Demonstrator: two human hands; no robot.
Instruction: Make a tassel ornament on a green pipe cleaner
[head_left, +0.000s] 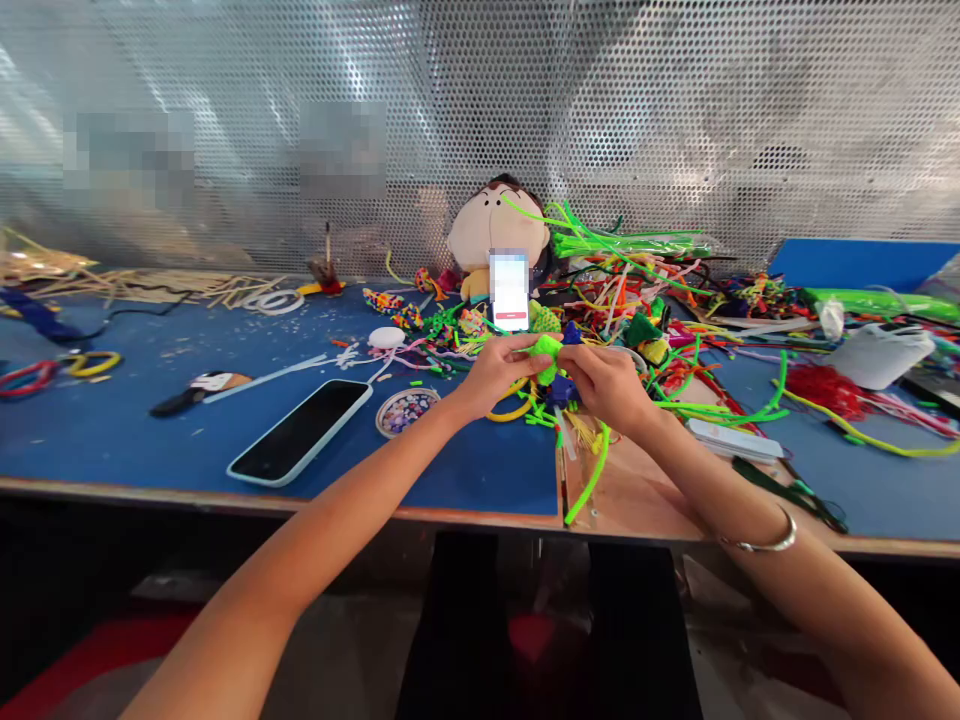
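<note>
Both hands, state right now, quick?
Left hand: fingers closed on the green fuzzy piece.
Right hand: fingers closed on the same piece, from its right side.

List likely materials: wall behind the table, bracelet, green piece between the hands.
Wall: likely shiny metal sheet; regular holes, bright glints.
Bracelet: probably polished metal; silvery highlights, though plated plastic is possible.
Green piece: looks like matte, fuzzy chenille; soft-looking surface, core not visible.

Bare blue table (480, 468) is leaving room in front; the dark phone (301, 432) is blocking the left side.
</note>
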